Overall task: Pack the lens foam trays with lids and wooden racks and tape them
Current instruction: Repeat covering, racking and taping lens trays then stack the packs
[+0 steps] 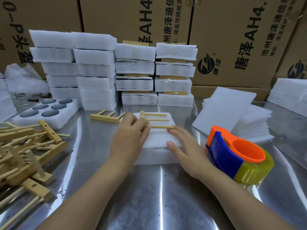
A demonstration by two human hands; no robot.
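Left hand (131, 135) grips wooden rack (157, 120) — right hand (184, 146), foam (159, 138).

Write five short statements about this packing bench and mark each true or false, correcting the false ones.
1. A wooden rack lies on the lidded foam tray at centre. True.
2. The right hand holds the tape dispenser. False: the dispenser stands on the table beside it, and the hand rests flat on the lidded foam tray.
3. The open tray at left holds six dark lenses. True.
4. The left hand is empty. False: it grips the wooden rack.
5. The pile of loose racks lies at the person's right. False: it lies at the left.
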